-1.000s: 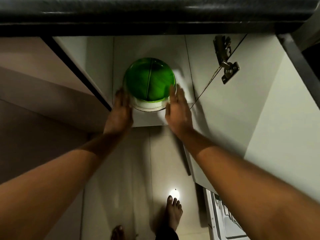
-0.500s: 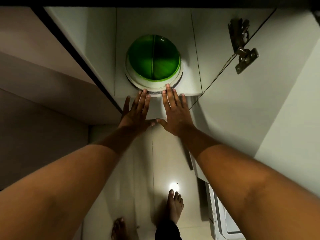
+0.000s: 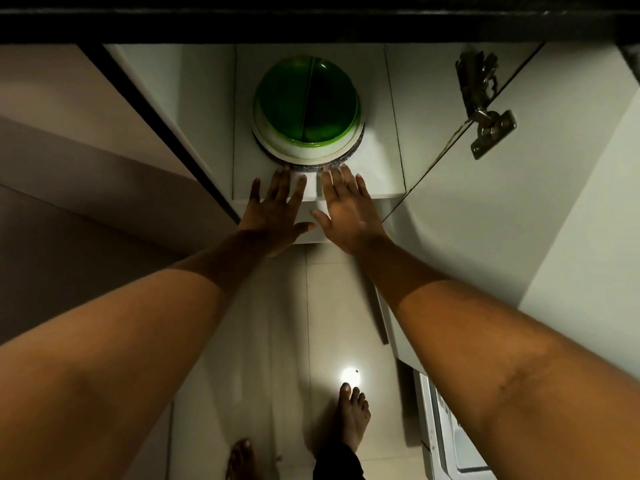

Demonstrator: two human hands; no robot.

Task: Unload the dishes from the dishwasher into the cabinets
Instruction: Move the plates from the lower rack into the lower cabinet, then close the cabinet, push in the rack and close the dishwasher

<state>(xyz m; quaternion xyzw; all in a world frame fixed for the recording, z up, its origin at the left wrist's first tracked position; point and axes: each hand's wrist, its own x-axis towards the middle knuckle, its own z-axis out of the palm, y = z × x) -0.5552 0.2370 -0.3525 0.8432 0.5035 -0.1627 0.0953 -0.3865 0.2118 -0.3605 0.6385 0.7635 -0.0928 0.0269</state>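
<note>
Head view looks down into an open lower cabinet (image 3: pixel 207 109). A stack of dishes (image 3: pixel 308 133) sits on the cabinet shelf (image 3: pixel 381 178), near the middle and a little back from the front edge: a green plate (image 3: pixel 304 102) on top, a white plate (image 3: pixel 301 150) under it, and a dark speckled rim at the bottom.

Both hands are flat with fingers straight and spread, holding nothing. The left hand (image 3: pixel 273 216) and right hand (image 3: pixel 349 213) lie side by side over the shelf's front edge, fingertips at or just short of the lowest rim; actual contact cannot be made out.

This batch looks put away, so that part seems done. At the lower right, a corner of what is probably the dishwasher (image 3: pixel 460 441) shows, but its contents are hidden, so how much remains cannot be told. The cabinet door (image 3: pixel 485 237) stands open on its hinge (image 3: pixel 485 109).
</note>
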